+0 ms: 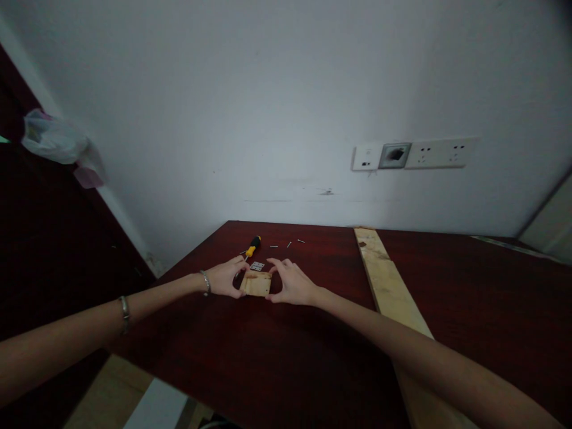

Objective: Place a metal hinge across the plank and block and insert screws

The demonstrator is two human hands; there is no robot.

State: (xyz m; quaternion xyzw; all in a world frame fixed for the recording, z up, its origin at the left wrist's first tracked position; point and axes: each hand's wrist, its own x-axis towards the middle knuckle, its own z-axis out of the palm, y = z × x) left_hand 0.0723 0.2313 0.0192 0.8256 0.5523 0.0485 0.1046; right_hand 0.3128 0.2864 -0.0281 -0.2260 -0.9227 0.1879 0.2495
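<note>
Between the left hand [227, 278] and the right hand [295, 285], a small wooden block [257, 285] is being clamped by its opposite edges, over the left part of the desk [250, 351]. Through a far-ward push, the hinge [257, 266] just beyond could be being shoved askew; farther off, the loose screws [274, 246] could be being scattered if the yellow-black screwdriver [254, 245] were being knocked rightward.

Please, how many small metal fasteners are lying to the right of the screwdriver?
3. The left fastener lies nearest the screwdriver, the middle fastener slants beside it, and the right fastener is farthest. Others may be hidden behind the right hand.
</note>
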